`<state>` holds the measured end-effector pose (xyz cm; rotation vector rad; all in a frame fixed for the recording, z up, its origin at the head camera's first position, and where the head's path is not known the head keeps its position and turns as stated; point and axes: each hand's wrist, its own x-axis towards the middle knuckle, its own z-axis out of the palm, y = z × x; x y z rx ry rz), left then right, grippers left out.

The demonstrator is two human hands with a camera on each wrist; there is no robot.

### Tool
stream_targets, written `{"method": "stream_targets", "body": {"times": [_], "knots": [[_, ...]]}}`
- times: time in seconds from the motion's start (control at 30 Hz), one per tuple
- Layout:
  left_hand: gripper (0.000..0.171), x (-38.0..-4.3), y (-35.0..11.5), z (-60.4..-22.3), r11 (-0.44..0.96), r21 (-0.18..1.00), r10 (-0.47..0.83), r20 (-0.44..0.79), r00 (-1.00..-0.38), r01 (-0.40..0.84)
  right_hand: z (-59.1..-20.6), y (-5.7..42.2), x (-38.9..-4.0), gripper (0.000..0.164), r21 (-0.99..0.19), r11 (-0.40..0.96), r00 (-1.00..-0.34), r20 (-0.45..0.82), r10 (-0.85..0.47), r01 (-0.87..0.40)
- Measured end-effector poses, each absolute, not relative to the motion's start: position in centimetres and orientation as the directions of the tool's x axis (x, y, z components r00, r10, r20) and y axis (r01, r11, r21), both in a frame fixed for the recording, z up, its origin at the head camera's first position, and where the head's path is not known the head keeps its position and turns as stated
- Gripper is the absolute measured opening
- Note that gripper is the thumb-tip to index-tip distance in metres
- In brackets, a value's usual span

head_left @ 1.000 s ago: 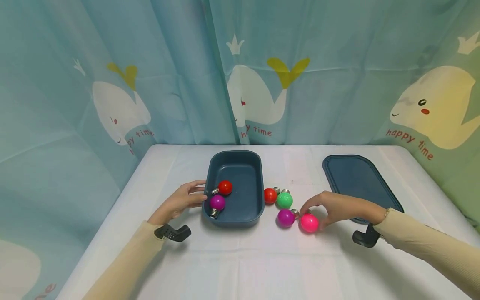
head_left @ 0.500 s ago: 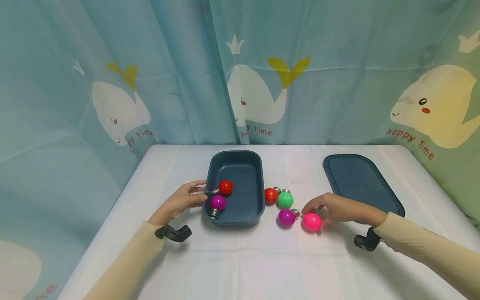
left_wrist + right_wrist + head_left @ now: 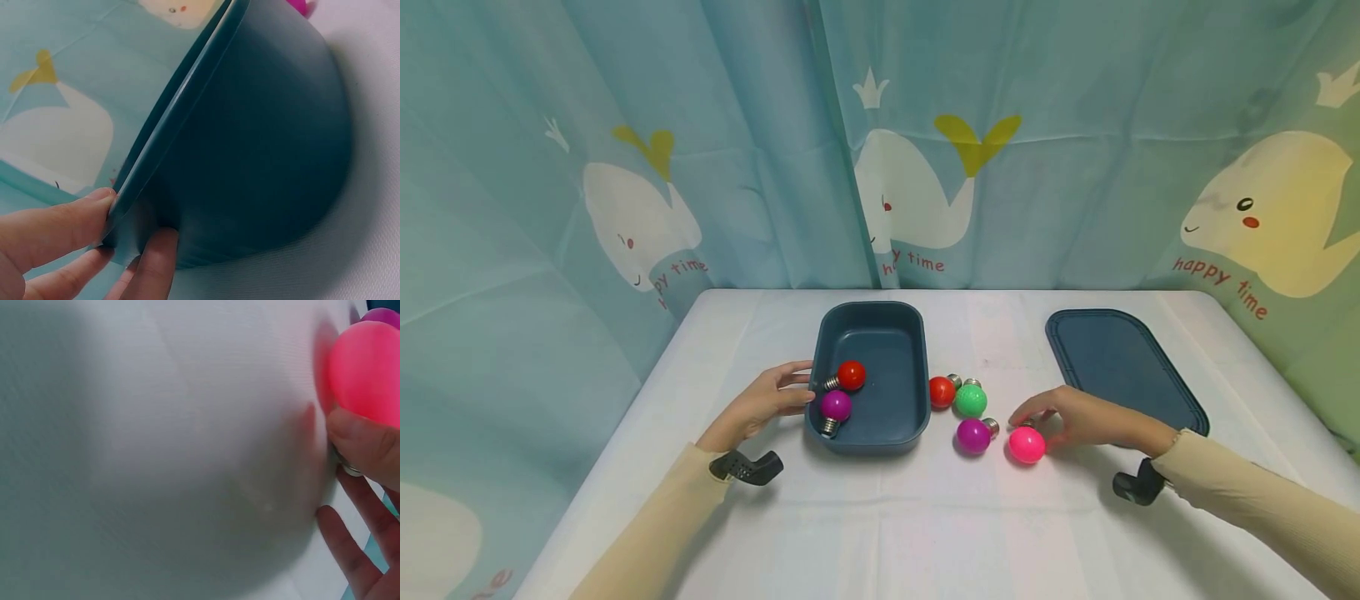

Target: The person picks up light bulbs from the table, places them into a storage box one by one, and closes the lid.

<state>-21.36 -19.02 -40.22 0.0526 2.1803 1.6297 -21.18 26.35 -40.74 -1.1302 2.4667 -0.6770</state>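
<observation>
In the head view my left hand (image 3: 766,395) rests against the left wall of a dark blue plastic box (image 3: 891,433). Its fingers are fairly straight, with fingertips at the rim and outer wall, as the left wrist view also shows. Inside the box lie a red light bulb (image 3: 852,375) and a purple light bulb (image 3: 836,405). My right hand (image 3: 1075,414) pinches a pink light bulb (image 3: 1027,446) near its metal screw base, low over the table. In the right wrist view, the thumb (image 3: 359,437) presses the bulb's neck while the other fingers spread below.
Between the box and my right hand lie another red bulb (image 3: 942,392), a green bulb (image 3: 971,401) and another purple bulb (image 3: 973,436). A dark blue lid (image 3: 1123,362) lies flat at the right. A whale-print curtain (image 3: 760,167) hangs behind the white table (image 3: 880,533).
My right hand has shifted slightly to the right, and the pink bulb has moved with it, away from the purple bulb. The left hand and box have stayed put.
</observation>
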Motion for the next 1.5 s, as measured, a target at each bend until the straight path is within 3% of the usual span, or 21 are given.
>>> {"method": "stream_targets", "body": {"times": [0.37,1.0,1.23,1.5], "knots": [[0.066,-21.5,-19.1,-40.4,0.311,0.928,0.273,-0.296,-0.915,-0.207,-42.7,26.8,-21.6,0.031,-0.568,0.506,-0.637,0.042,-0.769,-0.649],[0.065,-21.6,-19.4,-40.6,0.304,0.930,0.284,-0.295,-0.912,-0.205,-42.7,26.8,-21.3,0.031,-0.781,0.422,-0.678,0.003,-0.735,-0.461],[0.064,-21.5,-19.3,-40.5,0.308,0.929,0.280,-0.294,-0.914,-0.205,-40.7,26.6,-21.7,0.031,-0.786,0.375,-0.654,0.050,-0.755,-0.492],[0.066,-21.4,-19.2,-40.5,0.302,0.931,0.278,-0.294,-0.915,-0.207,-36.5,25.7,-22.6,0.030,-0.731,0.456,-0.687,0.023,-0.727,-0.507]]}}
